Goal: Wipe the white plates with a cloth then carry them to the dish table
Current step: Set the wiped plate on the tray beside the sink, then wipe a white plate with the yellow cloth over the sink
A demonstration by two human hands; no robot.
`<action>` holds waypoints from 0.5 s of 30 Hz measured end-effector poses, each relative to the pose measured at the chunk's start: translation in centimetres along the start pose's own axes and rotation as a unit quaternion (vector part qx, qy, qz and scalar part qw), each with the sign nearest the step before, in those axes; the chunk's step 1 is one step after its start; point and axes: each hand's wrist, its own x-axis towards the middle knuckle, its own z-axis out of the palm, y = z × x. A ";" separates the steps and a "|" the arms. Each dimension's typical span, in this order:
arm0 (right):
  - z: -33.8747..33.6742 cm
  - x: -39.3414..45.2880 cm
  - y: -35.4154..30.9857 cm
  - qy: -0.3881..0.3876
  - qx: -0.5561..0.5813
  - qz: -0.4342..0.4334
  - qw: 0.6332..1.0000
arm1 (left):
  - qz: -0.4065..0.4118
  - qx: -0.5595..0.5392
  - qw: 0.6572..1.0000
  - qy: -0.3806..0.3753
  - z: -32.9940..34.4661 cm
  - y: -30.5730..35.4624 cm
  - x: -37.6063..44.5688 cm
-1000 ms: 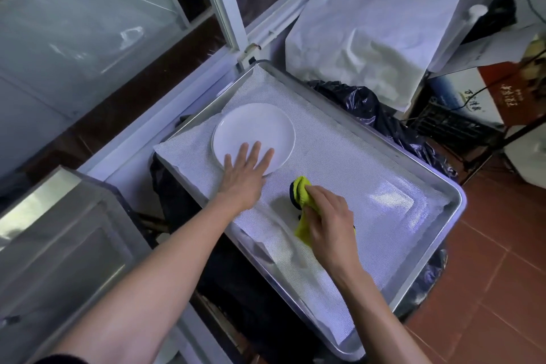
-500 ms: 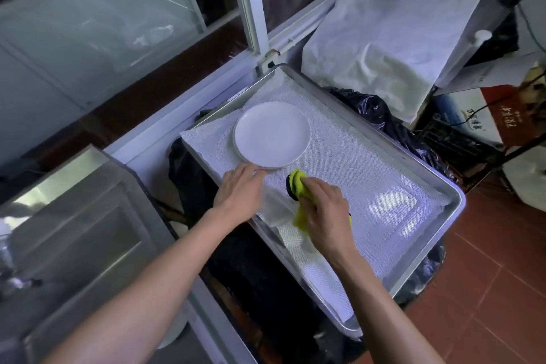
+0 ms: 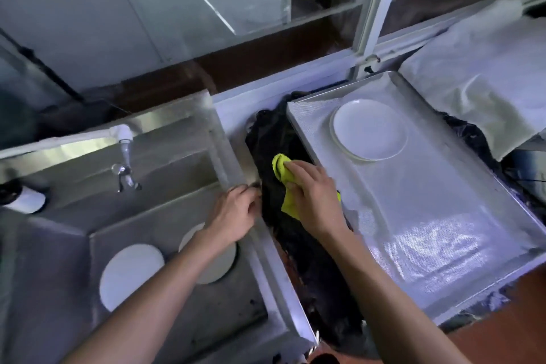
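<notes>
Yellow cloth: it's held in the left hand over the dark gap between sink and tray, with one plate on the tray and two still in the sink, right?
Not quite. The head view shows the yellow cloth held by the right hand, not the left; the left hand holds nothing at the sink edge. The rest stands: one plate on the tray, two plates in the sink.

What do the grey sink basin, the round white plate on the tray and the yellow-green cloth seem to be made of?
Grey sink basin: probably stainless steel, brushed, with dull streaky reflections.
Round white plate on the tray: likely glazed ceramic, perhaps melamine; smooth with soft sheen.
Yellow-green cloth: soft fabric, maybe microfibre; matte, crumpled under the right hand.
</notes>
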 end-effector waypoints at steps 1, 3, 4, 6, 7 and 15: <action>1.1 0.2 -1.4 -0.015 -0.006 -0.008 1.000 | -0.012 0.001 1.000 -0.006 -0.5 -1.5 -1.1; 3.3 0.4 -4.1 -0.043 -0.020 -0.021 0.999 | -0.044 0.008 0.999 -0.025 -1.1 -4.5 -3.4; 4.5 0.3 -5.5 -0.058 -0.025 -0.029 0.998 | -0.065 0.001 0.997 -0.030 -1.3 -6.0 -4.6; 7.0 0.0 -8.0 -0.088 -0.030 -0.045 0.995 | -0.121 -0.039 0.992 -0.028 -1.3 -9.1 -7.1; 8.3 -0.2 -9.2 -0.101 -0.031 -0.053 0.993 | -0.149 -0.060 0.987 -0.025 -1.3 -10.6 -8.3; 18.4 -3.1 -15.8 -0.186 -0.024 -0.023 0.982 | -0.296 -0.222 0.927 -0.059 -0.1 -21.6 -17.0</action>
